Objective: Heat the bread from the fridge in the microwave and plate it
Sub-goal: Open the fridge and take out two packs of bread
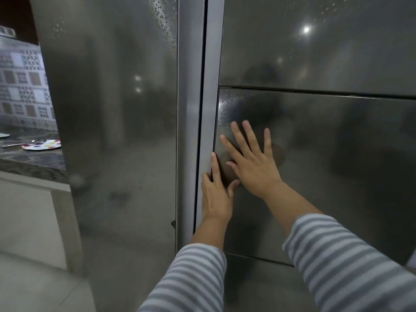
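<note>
A tall, dark, glossy two-door fridge fills the view. Both doors look closed, the left door [117,109] and the right door [326,52] meeting at a silver vertical strip [202,97]. The right door has a rectangular inset panel [337,165]. My right hand [249,163] lies flat with fingers spread on that panel's left part. My left hand [216,194] sits at the panel's left edge, its fingertips at the seam beside the strip and its thumb on the panel. No bread or microwave is in view.
At the left a dark stone counter [31,163] carries a white plate with coloured dots [41,145] and a utensil beside it. Patterned wall tiles [22,86] rise behind the counter. Pale cabinet fronts [29,221] stand below.
</note>
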